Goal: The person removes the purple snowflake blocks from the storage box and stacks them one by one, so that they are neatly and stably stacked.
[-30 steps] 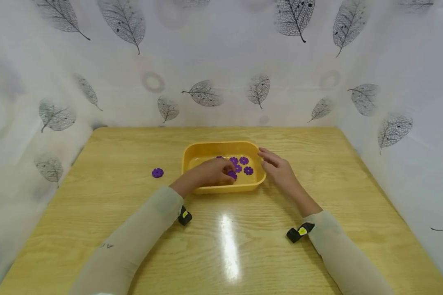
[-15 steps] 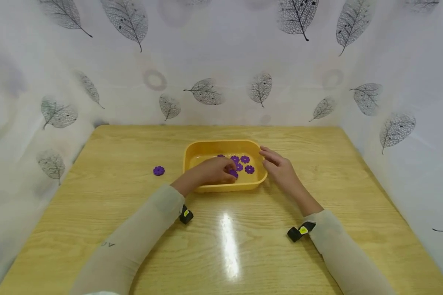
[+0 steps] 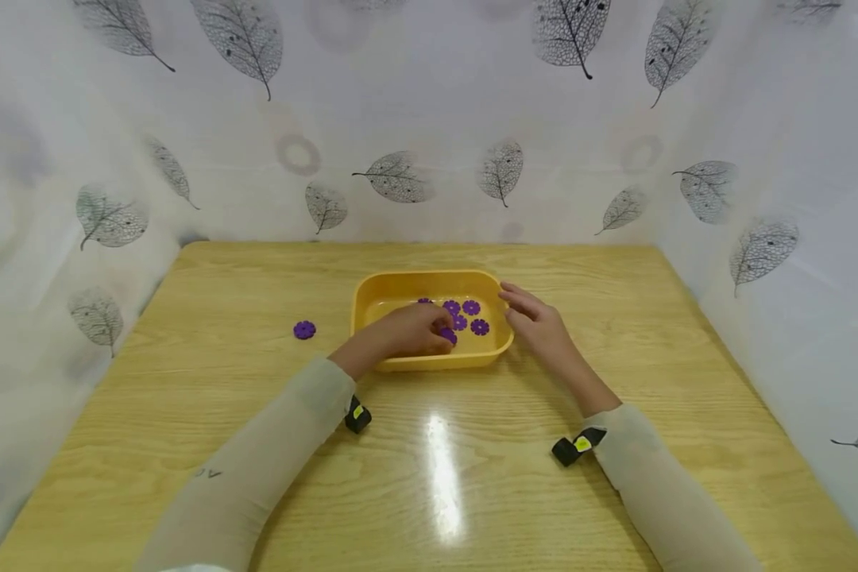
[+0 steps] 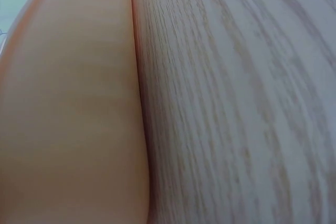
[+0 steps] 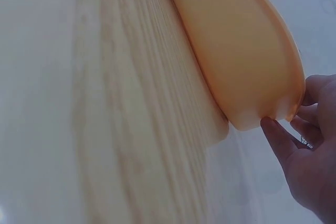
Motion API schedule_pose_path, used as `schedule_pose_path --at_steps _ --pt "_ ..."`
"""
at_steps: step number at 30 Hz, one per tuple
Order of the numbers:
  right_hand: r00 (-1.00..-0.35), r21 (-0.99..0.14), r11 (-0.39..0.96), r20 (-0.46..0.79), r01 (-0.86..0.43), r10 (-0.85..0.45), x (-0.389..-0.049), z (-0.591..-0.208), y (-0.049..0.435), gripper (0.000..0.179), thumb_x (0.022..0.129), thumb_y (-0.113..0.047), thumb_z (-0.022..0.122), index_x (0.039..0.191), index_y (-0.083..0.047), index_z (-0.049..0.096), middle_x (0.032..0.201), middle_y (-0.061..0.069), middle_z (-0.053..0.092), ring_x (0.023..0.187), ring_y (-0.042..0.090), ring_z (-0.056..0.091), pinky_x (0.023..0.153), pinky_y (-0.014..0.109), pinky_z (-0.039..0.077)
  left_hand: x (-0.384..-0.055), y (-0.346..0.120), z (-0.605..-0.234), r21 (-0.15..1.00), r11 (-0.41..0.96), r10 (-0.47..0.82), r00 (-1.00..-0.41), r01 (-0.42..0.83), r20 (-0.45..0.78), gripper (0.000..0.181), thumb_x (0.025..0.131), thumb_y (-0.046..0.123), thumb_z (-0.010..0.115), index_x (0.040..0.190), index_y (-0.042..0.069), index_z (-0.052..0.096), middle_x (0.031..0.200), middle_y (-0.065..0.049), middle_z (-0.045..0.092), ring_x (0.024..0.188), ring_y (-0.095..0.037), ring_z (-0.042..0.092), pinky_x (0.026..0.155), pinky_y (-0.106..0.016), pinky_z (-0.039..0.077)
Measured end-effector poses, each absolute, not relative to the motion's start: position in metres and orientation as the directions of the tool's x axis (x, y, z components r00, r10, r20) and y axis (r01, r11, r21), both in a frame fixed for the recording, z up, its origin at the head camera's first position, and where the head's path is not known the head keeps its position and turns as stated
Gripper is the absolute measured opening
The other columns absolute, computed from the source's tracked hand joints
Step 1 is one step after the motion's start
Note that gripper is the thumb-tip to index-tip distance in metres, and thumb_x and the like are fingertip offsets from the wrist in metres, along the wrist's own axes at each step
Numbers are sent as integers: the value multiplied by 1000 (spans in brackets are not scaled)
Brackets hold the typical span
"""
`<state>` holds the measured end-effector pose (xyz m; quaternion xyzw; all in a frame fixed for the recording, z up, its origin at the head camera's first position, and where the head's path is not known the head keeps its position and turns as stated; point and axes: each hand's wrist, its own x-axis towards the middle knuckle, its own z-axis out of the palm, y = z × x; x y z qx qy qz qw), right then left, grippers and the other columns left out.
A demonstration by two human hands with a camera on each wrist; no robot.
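Note:
My left hand [image 3: 416, 329] reaches over the near rim into a yellow plastic tray [image 3: 429, 363]. Between thumb and fingers it pinches a purple flower-shaped disc [image 3: 448, 337], partly hidden by the hand. Several more such purple discs [image 3: 480, 326] lie flat on the tray's floor, just beyond the fingertips. My right hand [image 3: 541, 327] is at the tray's right end, its fingertips touching the rim. In the right wrist view, the right hand's thumb [image 5: 278, 135] rests against the outer wall. The left wrist view has only the tray's side wall [image 4: 73, 103] and tabletop; no hand shows there.
One purple disc [image 3: 304, 330] lies on the wooden table [image 3: 272, 286], left of the tray. White cloth [image 3: 429, 214] printed with grey leaves hangs behind and along both sides. Black cameras [image 3: 577, 446] are strapped at both sleeve cuffs.
Both hands and the tray keep their places, and the left fingers stay around the purple disc. The head view shifts only slightly.

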<state>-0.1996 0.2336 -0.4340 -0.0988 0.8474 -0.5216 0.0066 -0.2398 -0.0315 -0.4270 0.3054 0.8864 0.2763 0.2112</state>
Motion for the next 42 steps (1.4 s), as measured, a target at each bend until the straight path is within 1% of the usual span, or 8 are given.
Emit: schedule_pose_path --at_steps 9,14,19,22,25,30,36,42 --pt "-983 -887 440 75 -143 -168 -198 -436 233 42 104 -27 55 143 -11 57 159 -7 41 149 18 35 116 41 37 -245 -31 -429 657 616 676 -720 434 -158 28 91 31 76 113 14 70 109 1 68 103 -15 63 97 -34 51" --pt "-982 -887 439 75 -145 -171 -198 -434 233 42 104 -29 55 143 -13 58 158 -9 41 149 17 34 116 41 38 -245 -32 -425 683 603 655 -744 413 -128 32 89 30 78 116 14 69 111 -1 66 104 -16 61 97 -35 50" --pt "-982 -890 432 77 -145 -171 -198 -434 233 42 104 -28 55 143 -12 58 158 -9 42 148 17 37 114 40 39 -243 -34 -418 726 578 632 -768 373 -108 36 92 29 75 123 11 67 119 -3 65 110 -18 60 101 -37 49" --pt "-981 -891 427 85 -153 -175 -199 -433 233 42 104 -27 55 143 -11 58 158 -7 43 147 19 39 114 40 40 -242 -40 -410 768 531 623 -779 359 -67 34 94 27 73 123 12 66 118 -3 64 105 -19 60 94 -36 52" --pt "-980 -895 418 89 -156 -177 -200 -433 232 42 104 -26 55 142 -10 58 158 -5 43 147 20 39 113 39 41 -240 -50 -396 799 457 625 -780 390 23 31 95 26 72 122 13 66 116 -4 63 94 -20 58 83 -34 51" --pt "-981 -895 421 75 -146 -181 -200 -434 232 42 104 -26 55 143 -10 57 159 -5 41 149 19 36 113 40 40 -230 -79 -379 769 434 588 -794 470 154 33 94 31 72 124 18 65 118 0 62 83 -20 51 73 -33 47" --pt "-982 -884 444 75 -147 -175 -200 -435 232 42 104 -26 54 143 -9 57 160 -3 41 149 21 35 115 41 38 -215 -114 -379 772 478 504 -851 420 151 33 95 34 71 124 20 65 116 2 61 81 -22 51 71 -36 47" --pt "-982 -884 443 74 -145 -174 -201 -433 231 42 105 -25 54 143 -9 57 160 -4 41 148 23 38 115 42 38 -211 -142 -382 773 510 423 -892 377 156 35 94 35 73 124 19 65 115 0 61 82 -22 51 69 -32 46"
